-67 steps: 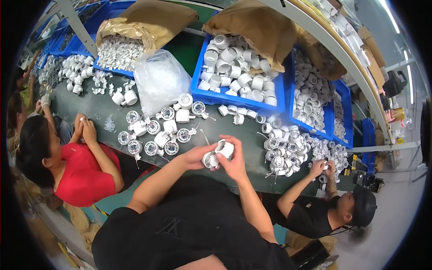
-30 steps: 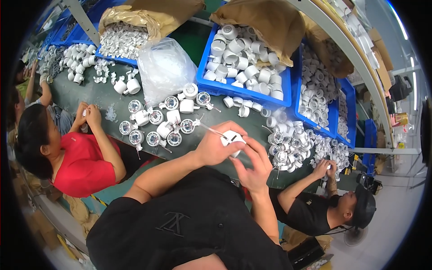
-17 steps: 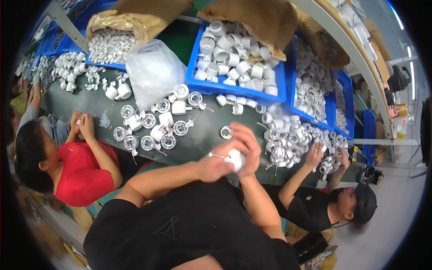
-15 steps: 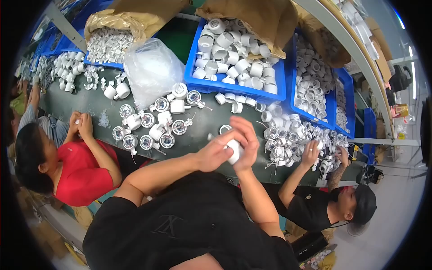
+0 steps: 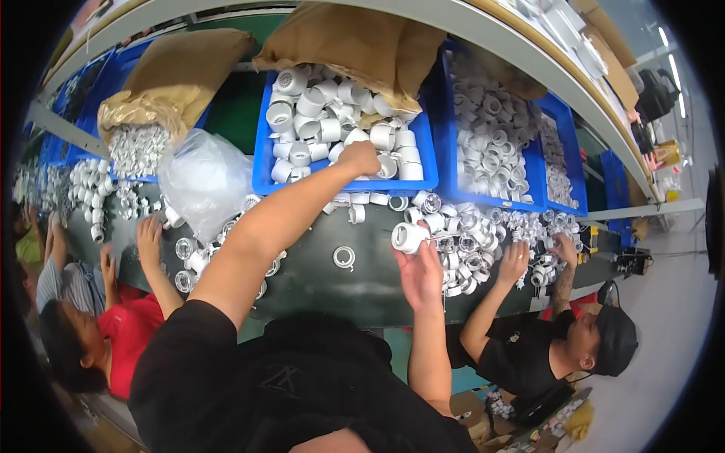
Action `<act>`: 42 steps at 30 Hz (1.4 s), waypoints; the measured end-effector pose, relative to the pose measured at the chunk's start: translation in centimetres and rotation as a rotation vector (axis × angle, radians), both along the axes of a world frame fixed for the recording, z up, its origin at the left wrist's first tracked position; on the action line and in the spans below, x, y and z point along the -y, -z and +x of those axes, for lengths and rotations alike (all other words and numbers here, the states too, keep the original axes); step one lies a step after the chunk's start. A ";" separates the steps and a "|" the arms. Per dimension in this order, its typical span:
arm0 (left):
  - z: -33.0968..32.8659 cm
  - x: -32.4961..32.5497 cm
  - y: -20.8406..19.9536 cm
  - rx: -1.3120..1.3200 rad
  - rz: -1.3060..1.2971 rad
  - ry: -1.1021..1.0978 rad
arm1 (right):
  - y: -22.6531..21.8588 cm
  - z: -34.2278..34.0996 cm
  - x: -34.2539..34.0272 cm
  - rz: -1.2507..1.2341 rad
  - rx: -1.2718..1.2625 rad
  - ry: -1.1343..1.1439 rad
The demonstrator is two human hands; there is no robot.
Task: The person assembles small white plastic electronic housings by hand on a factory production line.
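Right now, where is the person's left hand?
In the head view, the left hand reaches into the middle blue bin of white plastic fittings, beside the brown sack.

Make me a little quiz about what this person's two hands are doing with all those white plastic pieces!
1. True or false: the left hand reaches into the blue bin of white cups.
2. What does the right hand hold?
A. a brown sack
B. a white round part
C. a clear bag
3. Fill in: the ring-shaped part lying alone between the arms rests on the dark ____ table.

Key
1. True.
2. B.
3. Green.
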State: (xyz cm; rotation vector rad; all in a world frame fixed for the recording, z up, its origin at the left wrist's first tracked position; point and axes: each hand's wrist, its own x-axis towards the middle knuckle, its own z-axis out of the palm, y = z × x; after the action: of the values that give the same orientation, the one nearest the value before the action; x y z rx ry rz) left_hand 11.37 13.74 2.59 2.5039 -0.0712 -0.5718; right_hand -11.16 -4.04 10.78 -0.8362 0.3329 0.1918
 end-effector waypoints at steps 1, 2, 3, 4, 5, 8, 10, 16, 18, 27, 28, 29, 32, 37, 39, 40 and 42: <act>0.2 0.5 0.4 0.029 0.064 0.064 | -0.3 0.4 0.3 -0.067 0.019 -0.007; -0.2 1.0 0.9 0.062 0.057 0.087 | -0.4 0.9 0.4 -0.111 0.012 0.031; -1.0 1.3 1.4 0.065 0.059 0.087 | -0.3 1.5 0.2 -0.109 0.015 0.032; -2.0 1.8 1.7 0.241 -0.029 -0.077 | -0.2 2.3 0.1 -0.314 0.033 0.047; -2.8 1.8 1.5 0.421 -0.116 -0.246 | -0.5 3.2 -0.5 -0.518 0.055 0.059; -5.4 0.4 -3.9 0.429 -0.318 -0.292 | -2.2 4.8 -2.6 -0.786 0.240 0.016; -7.7 -0.6 -5.4 0.519 -0.527 -0.354 | -3.4 4.9 -4.6 -1.003 0.394 0.026; -15.8 -5.2 -9.3 0.291 -1.150 -0.223 | -6.0 2.2 -8.6 -1.168 0.669 0.107; -17.6 -7.2 -10.6 0.070 -1.362 -0.108 | -6.9 1.1 -8.9 -1.153 0.641 0.076; -24.1 -7.7 -10.1 0.132 -1.659 -0.022 | -7.0 -2.1 -10.2 -1.381 0.934 0.016; -24.7 -7.1 -10.3 0.158 -1.671 -0.073 | -6.3 -2.1 -10.5 -1.368 0.988 0.020; -25.3 -6.7 -9.8 0.173 -1.704 -0.066 | -5.9 -2.4 -10.8 -1.330 1.018 0.017; -26.5 -6.4 -9.2 0.243 -1.721 -0.059 | -6.2 -2.9 -11.6 -1.357 1.099 -0.063; -28.2 -5.6 -9.2 0.411 -1.711 -0.161 | -5.1 -3.7 -12.5 -1.167 0.926 -0.158; -28.2 -5.9 -8.4 0.433 -1.717 -0.168 | -5.0 -4.2 -13.4 -1.090 0.834 -0.187; -28.0 -6.1 -8.0 0.472 -1.702 -0.175 | -4.7 -4.1 -13.6 -1.128 0.813 -0.207; -28.5 -6.4 -7.1 0.455 -1.722 -0.233 | -4.0 -4.1 -14.0 -1.178 0.784 -0.257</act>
State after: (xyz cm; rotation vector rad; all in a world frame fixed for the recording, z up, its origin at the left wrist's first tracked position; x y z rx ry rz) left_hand -17.09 20.18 9.69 0.8627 -0.2856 0.2091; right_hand -15.22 9.97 14.82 -2.0269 -0.4785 -0.1366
